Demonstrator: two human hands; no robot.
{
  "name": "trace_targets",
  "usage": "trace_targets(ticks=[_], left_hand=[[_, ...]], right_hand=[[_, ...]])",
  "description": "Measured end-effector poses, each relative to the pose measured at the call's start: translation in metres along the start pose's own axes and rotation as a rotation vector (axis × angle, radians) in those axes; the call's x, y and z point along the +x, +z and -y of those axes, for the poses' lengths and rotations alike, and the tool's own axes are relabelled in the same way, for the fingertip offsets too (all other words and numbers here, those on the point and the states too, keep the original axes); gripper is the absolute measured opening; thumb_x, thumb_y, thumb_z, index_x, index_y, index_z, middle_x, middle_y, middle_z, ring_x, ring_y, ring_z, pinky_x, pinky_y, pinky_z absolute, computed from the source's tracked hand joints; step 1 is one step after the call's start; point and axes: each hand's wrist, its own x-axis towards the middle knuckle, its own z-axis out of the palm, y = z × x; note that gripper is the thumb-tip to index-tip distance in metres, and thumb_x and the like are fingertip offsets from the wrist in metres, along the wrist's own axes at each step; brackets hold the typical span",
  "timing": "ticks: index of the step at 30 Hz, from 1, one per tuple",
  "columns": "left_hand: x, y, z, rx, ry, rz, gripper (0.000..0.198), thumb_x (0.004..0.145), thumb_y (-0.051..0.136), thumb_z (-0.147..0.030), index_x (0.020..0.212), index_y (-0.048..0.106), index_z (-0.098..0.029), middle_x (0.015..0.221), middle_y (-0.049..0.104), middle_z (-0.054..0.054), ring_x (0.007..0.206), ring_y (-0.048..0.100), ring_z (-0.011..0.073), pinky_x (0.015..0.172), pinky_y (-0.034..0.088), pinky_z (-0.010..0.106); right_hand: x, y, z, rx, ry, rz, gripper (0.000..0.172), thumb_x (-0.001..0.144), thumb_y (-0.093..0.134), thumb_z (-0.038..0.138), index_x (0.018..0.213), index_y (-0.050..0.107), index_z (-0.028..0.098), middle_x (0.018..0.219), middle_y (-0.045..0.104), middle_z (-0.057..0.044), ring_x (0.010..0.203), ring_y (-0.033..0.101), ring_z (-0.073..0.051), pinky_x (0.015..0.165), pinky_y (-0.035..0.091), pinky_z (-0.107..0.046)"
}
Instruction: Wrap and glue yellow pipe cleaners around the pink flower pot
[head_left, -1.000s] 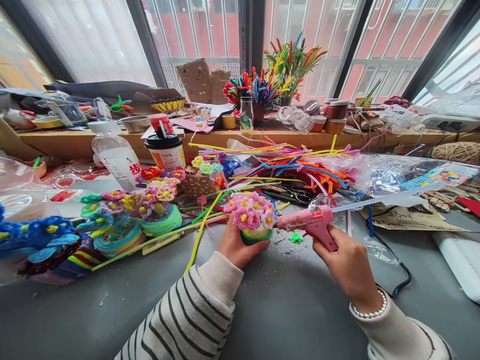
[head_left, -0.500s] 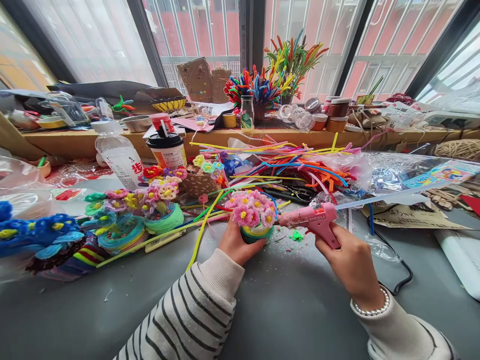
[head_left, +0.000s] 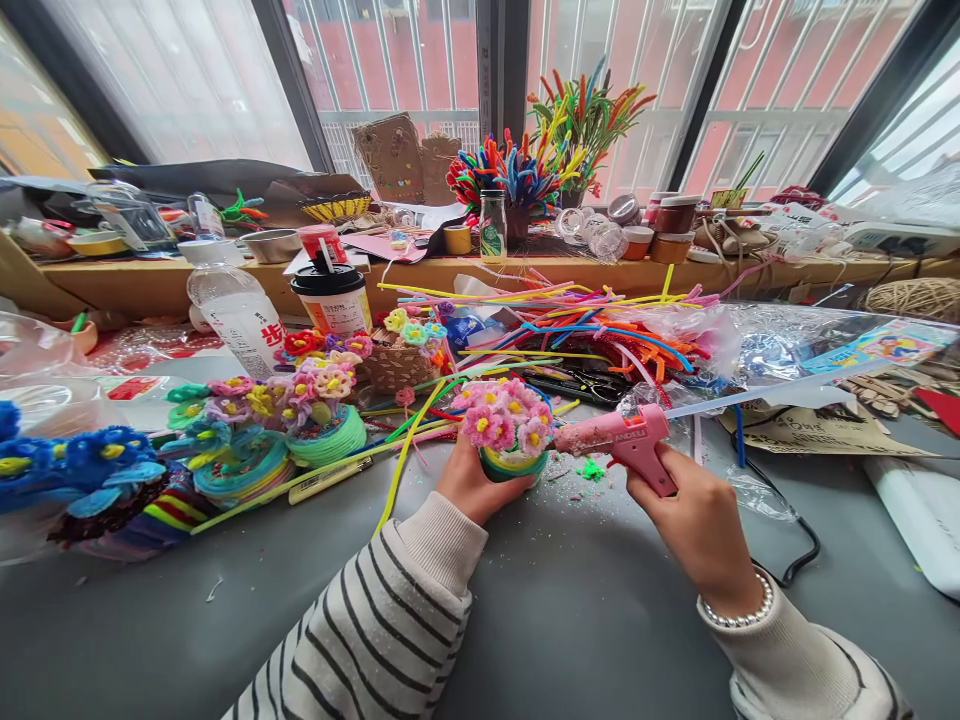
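Note:
My left hand [head_left: 474,480] is wrapped round a small pot of pink pipe-cleaner flowers [head_left: 507,415] with yellow centres. The pot's lower wall [head_left: 517,464] is green and pale yellow, partly covered by my fingers. In my right hand [head_left: 694,510] is a pink hot glue gun [head_left: 634,440], gripped by its handle, with a long clear glue stick [head_left: 739,397] coming out of its back. The gun's nozzle points left and reaches the right side of the pot; whether it touches cannot be made out. A bright green scrap [head_left: 591,469] lies under the gun.
Finished flower pots [head_left: 247,455] stand to the left, near a water bottle [head_left: 232,305] and a lidded paper cup [head_left: 332,298]. Loose pipe cleaners [head_left: 570,310] pile up behind my hands. A black cord [head_left: 810,550] curves over the grey table [head_left: 585,620] at right.
The glue gun and my right hand have shifted very slightly left. My left hand keeps its hold on the flower pot, almost unmoved.

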Motion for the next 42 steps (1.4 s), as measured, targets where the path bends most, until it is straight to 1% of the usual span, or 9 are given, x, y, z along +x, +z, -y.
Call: trace_targets(ticks=[3, 6, 14, 17, 22, 25, 28, 34, 42], left_hand=[[-0.0011, -0.001, -0.0015, -0.02, -0.03, 0.035, 0.072, 0.051, 0.067, -0.031, 0.113, 0.034, -0.019, 0.109, 0.051, 0.008, 0.106, 0.045, 0.0273, 0.091, 0.034, 0.042], [-0.002, -0.0014, -0.0043, -0.013, -0.015, 0.036, 0.065, 0.052, 0.065, -0.03, 0.11, 0.037, -0.019, 0.108, 0.05, 0.009, 0.104, 0.045, 0.0275, 0.09, 0.034, 0.043], [0.0002, -0.0014, -0.0095, -0.057, -0.019, -0.016, 0.07, 0.049, 0.069, -0.034, 0.108, 0.036, -0.016, 0.113, 0.045, 0.011, 0.111, 0.038, 0.0273, 0.096, 0.027, 0.044], [0.0009, -0.0011, -0.0096, -0.068, 0.004, -0.028, 0.068, 0.049, 0.07, -0.033, 0.107, 0.037, -0.018, 0.113, 0.045, 0.01, 0.112, 0.038, 0.0268, 0.096, 0.026, 0.044], [0.0005, -0.0007, -0.0094, -0.101, 0.008, -0.038, 0.065, 0.049, 0.07, -0.031, 0.105, 0.04, -0.021, 0.111, 0.046, 0.007, 0.111, 0.039, 0.0272, 0.096, 0.027, 0.043], [0.0002, -0.0002, -0.0088, -0.142, 0.003, -0.033, 0.066, 0.048, 0.071, -0.03, 0.105, 0.04, -0.021, 0.111, 0.047, 0.007, 0.109, 0.04, 0.0271, 0.094, 0.029, 0.042], [0.0006, 0.0006, -0.0069, -0.178, 0.0, -0.016, 0.068, 0.049, 0.071, -0.031, 0.107, 0.037, -0.02, 0.112, 0.046, 0.008, 0.108, 0.042, 0.0265, 0.093, 0.031, 0.041], [0.0016, 0.001, -0.0045, -0.173, 0.019, 0.013, 0.072, 0.052, 0.069, -0.033, 0.111, 0.032, -0.016, 0.115, 0.043, 0.013, 0.11, 0.04, 0.0261, 0.094, 0.03, 0.042], [0.0004, -0.0008, -0.0088, -0.119, 0.01, -0.008, 0.069, 0.052, 0.068, -0.03, 0.11, 0.034, -0.018, 0.116, 0.042, 0.011, 0.112, 0.037, 0.0269, 0.096, 0.026, 0.045]], right_hand=[[-0.0002, -0.0005, -0.0003, -0.008, -0.002, -0.009, 0.01, 0.068, 0.048, 0.026, 0.063, 0.05, 0.017, 0.048, 0.045, 0.003, 0.041, 0.039, -0.009, 0.043, 0.031, -0.021], [-0.0007, -0.002, -0.0001, -0.008, 0.004, -0.009, 0.01, 0.067, 0.048, 0.026, 0.063, 0.05, 0.017, 0.048, 0.045, 0.003, 0.041, 0.038, -0.009, 0.043, 0.031, -0.021], [-0.0003, -0.0036, 0.0003, -0.004, 0.005, 0.011, 0.01, 0.068, 0.046, 0.025, 0.066, 0.052, 0.017, 0.049, 0.047, 0.002, 0.042, 0.039, -0.01, 0.043, 0.032, -0.022], [0.001, -0.0031, 0.0002, -0.022, 0.006, 0.01, 0.013, 0.069, 0.047, 0.029, 0.064, 0.051, 0.017, 0.048, 0.047, 0.002, 0.042, 0.04, -0.01, 0.044, 0.032, -0.023], [0.0012, -0.0022, 0.0009, -0.007, 0.017, 0.022, 0.024, 0.07, 0.049, 0.041, 0.065, 0.05, 0.017, 0.049, 0.049, 0.002, 0.043, 0.042, -0.01, 0.045, 0.032, -0.023], [0.0004, -0.0019, 0.0011, -0.001, 0.022, 0.03, 0.027, 0.069, 0.05, 0.043, 0.065, 0.05, 0.017, 0.048, 0.048, 0.002, 0.043, 0.043, -0.01, 0.046, 0.033, -0.022], [0.0004, -0.0016, 0.0011, -0.011, 0.026, 0.031, 0.025, 0.068, 0.051, 0.042, 0.063, 0.049, 0.017, 0.046, 0.046, 0.003, 0.041, 0.041, -0.009, 0.045, 0.032, -0.022], [0.0009, -0.0012, 0.0002, -0.013, 0.012, 0.003, 0.018, 0.067, 0.051, 0.035, 0.063, 0.049, 0.017, 0.047, 0.045, 0.004, 0.041, 0.04, -0.009, 0.044, 0.032, -0.021], [-0.0001, -0.0016, -0.0021, -0.025, -0.017, -0.018, 0.012, 0.067, 0.048, 0.027, 0.059, 0.047, 0.018, 0.046, 0.042, 0.004, 0.04, 0.038, -0.008, 0.043, 0.03, -0.021]])
